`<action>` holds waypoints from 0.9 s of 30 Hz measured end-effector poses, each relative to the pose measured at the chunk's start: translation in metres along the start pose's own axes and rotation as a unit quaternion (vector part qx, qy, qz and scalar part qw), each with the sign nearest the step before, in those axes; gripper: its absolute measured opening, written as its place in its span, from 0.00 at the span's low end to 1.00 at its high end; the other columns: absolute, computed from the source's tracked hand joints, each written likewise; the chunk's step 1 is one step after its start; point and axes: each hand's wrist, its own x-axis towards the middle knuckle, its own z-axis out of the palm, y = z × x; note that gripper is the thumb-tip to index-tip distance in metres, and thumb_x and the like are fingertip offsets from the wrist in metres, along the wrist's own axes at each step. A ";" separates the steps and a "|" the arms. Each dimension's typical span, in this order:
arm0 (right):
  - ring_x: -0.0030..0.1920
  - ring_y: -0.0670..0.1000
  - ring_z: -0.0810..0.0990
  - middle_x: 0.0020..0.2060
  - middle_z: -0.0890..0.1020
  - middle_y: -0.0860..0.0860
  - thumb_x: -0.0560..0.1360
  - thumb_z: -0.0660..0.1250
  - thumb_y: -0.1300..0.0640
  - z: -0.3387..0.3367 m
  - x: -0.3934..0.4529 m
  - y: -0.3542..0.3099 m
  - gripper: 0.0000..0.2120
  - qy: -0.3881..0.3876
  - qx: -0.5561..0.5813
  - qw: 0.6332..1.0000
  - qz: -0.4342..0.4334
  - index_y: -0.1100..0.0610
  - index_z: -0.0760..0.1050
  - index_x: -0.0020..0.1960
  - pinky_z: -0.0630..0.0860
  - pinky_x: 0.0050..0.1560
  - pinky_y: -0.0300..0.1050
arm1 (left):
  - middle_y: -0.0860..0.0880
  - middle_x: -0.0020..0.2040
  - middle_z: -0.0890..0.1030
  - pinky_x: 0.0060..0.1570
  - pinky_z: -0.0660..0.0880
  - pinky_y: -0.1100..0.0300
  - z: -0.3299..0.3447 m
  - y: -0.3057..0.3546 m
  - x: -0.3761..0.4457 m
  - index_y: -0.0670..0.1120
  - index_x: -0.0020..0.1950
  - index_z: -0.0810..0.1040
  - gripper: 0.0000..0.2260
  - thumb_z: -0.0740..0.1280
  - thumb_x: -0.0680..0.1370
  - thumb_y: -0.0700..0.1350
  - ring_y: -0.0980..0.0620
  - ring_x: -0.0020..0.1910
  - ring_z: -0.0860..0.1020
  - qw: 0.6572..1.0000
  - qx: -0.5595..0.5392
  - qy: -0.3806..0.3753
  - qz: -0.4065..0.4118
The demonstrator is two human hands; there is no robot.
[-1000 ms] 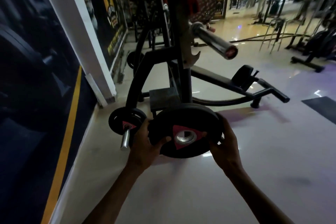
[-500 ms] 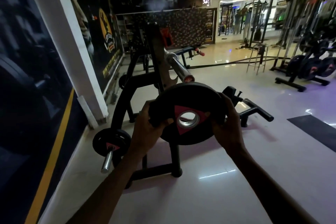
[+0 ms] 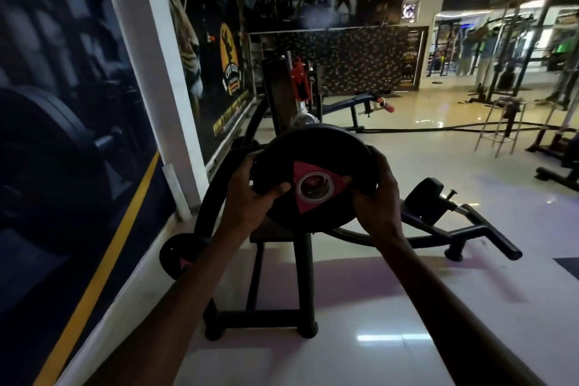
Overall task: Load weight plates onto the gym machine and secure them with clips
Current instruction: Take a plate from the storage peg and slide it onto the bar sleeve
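- Left hand (image 3: 250,197), right hand (image 3: 374,207): bare, no gloves or rings seen.
- Forearms bare to frame edge; no sleeves, watch or bands visible.

Head-worn wide-angle view, facing forward and down – close on raised forearms, gym floor (image 3: 360,338) beyond

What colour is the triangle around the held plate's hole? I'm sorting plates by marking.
Red-pink, on a black weight plate; the head view shows it clearly.

Glossy pale floor (image 3: 438,141) (reflecting lights), dark mural wall (image 3: 62,103).
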 end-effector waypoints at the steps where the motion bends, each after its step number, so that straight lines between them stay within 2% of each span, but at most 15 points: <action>1: 0.62 0.37 0.76 0.60 0.79 0.44 0.69 0.64 0.76 0.003 0.005 0.005 0.34 -0.006 0.006 1.000 0.003 0.56 0.70 0.72 0.80 0.58 0.41 | 0.50 0.63 0.83 0.63 0.80 0.47 0.002 -0.002 0.004 0.49 0.70 0.76 0.34 0.81 0.66 0.56 0.52 0.63 0.81 1.000 0.004 0.005 -0.005; 3: 0.62 0.36 0.76 0.59 0.78 0.43 0.69 0.64 0.76 0.008 0.012 0.011 0.34 -0.014 0.012 1.000 -0.005 0.57 0.69 0.73 0.78 0.55 0.34 | 0.47 0.63 0.82 0.63 0.80 0.47 0.005 -0.009 0.012 0.47 0.70 0.75 0.32 0.82 0.69 0.47 0.51 0.64 0.80 1.000 0.004 0.006 -0.012; 4: 0.62 0.37 0.76 0.59 0.78 0.43 0.70 0.64 0.76 0.010 0.017 0.015 0.34 -0.017 0.016 1.000 -0.009 0.57 0.69 0.73 0.78 0.56 0.35 | 0.46 0.64 0.82 0.63 0.80 0.47 0.007 -0.013 0.017 0.46 0.71 0.75 0.31 0.82 0.70 0.43 0.50 0.64 0.80 1.000 0.002 0.005 -0.012; 8: 0.65 0.46 0.77 0.62 0.79 0.47 0.73 0.68 0.67 0.019 0.040 0.040 0.31 -0.016 0.011 1.000 0.002 0.52 0.69 0.73 0.80 0.60 0.51 | 0.46 0.65 0.81 0.65 0.79 0.49 0.017 -0.024 0.040 0.44 0.73 0.74 0.32 0.81 0.71 0.42 0.50 0.65 0.79 1.000 0.009 0.006 -0.015; 10: 0.66 0.49 0.76 0.64 0.77 0.49 0.73 0.70 0.62 0.025 0.055 0.056 0.31 -0.013 -0.011 1.000 0.012 0.49 0.68 0.74 0.79 0.62 0.55 | 0.47 0.66 0.80 0.66 0.78 0.51 0.024 -0.030 0.055 0.45 0.74 0.72 0.33 0.80 0.72 0.43 0.51 0.66 0.78 1.000 0.023 0.006 -0.015; 14: 0.66 0.50 0.75 0.66 0.77 0.51 0.74 0.71 0.65 0.041 0.092 0.088 0.33 -0.021 -0.070 0.997 -0.005 0.51 0.65 0.76 0.78 0.62 0.48 | 0.46 0.73 0.75 0.71 0.73 0.49 0.041 -0.054 0.096 0.48 0.80 0.64 0.37 0.77 0.75 0.47 0.48 0.73 0.73 0.997 0.072 -0.014 0.034; 16: 0.65 0.50 0.75 0.66 0.77 0.51 0.74 0.70 0.66 0.051 0.116 0.105 0.33 -0.038 -0.087 0.995 -0.009 0.51 0.64 0.76 0.76 0.58 0.38 | 0.45 0.76 0.72 0.74 0.70 0.49 0.051 -0.071 0.123 0.47 0.82 0.60 0.38 0.75 0.76 0.47 0.48 0.75 0.70 0.992 0.101 -0.028 0.069; 18: 0.62 0.51 0.76 0.65 0.77 0.54 0.76 0.69 0.66 0.061 0.141 0.122 0.31 -0.051 -0.115 0.992 -0.002 0.52 0.63 0.76 0.72 0.50 0.29 | 0.46 0.77 0.70 0.74 0.67 0.59 0.062 -0.088 0.151 0.46 0.83 0.59 0.39 0.75 0.76 0.41 0.53 0.75 0.68 0.991 0.102 -0.027 0.079; 20: 0.60 0.54 0.77 0.63 0.78 0.57 0.77 0.68 0.65 0.072 0.166 0.139 0.30 -0.058 -0.131 0.990 0.016 0.54 0.63 0.75 0.73 0.49 0.36 | 0.50 0.76 0.67 0.72 0.60 0.74 0.074 -0.107 0.180 0.45 0.83 0.59 0.40 0.75 0.75 0.37 0.62 0.73 0.63 0.992 0.090 -0.027 0.085; 21: 0.60 0.56 0.77 0.63 0.78 0.58 0.77 0.68 0.65 0.077 0.178 0.147 0.29 -0.060 -0.134 0.989 0.021 0.55 0.63 0.75 0.74 0.50 0.40 | 0.50 0.76 0.66 0.69 0.58 0.78 0.079 -0.116 0.196 0.44 0.83 0.59 0.40 0.75 0.75 0.36 0.63 0.73 0.62 0.992 0.090 -0.029 0.084; 22: 0.60 0.57 0.78 0.63 0.78 0.58 0.77 0.68 0.64 0.083 0.188 0.154 0.29 -0.060 -0.138 0.988 0.025 0.55 0.63 0.75 0.74 0.50 0.42 | 0.49 0.77 0.66 0.69 0.58 0.78 0.083 -0.124 0.210 0.44 0.83 0.58 0.40 0.75 0.75 0.36 0.62 0.74 0.62 0.992 0.091 -0.032 0.080; 25: 0.58 0.56 0.78 0.61 0.79 0.58 0.77 0.69 0.62 0.096 0.213 0.172 0.28 -0.055 -0.157 0.986 0.036 0.54 0.64 0.75 0.73 0.47 0.40 | 0.44 0.78 0.67 0.74 0.65 0.60 0.092 -0.143 0.246 0.47 0.83 0.57 0.41 0.75 0.75 0.37 0.50 0.78 0.65 0.994 0.080 -0.053 0.061; 27: 0.56 0.56 0.78 0.60 0.80 0.59 0.77 0.69 0.61 0.104 0.225 0.179 0.27 -0.051 -0.168 0.984 0.041 0.55 0.64 0.74 0.72 0.47 0.42 | 0.44 0.78 0.68 0.73 0.66 0.56 0.098 -0.153 0.262 0.48 0.83 0.57 0.41 0.74 0.75 0.37 0.48 0.78 0.66 0.994 0.077 -0.052 0.055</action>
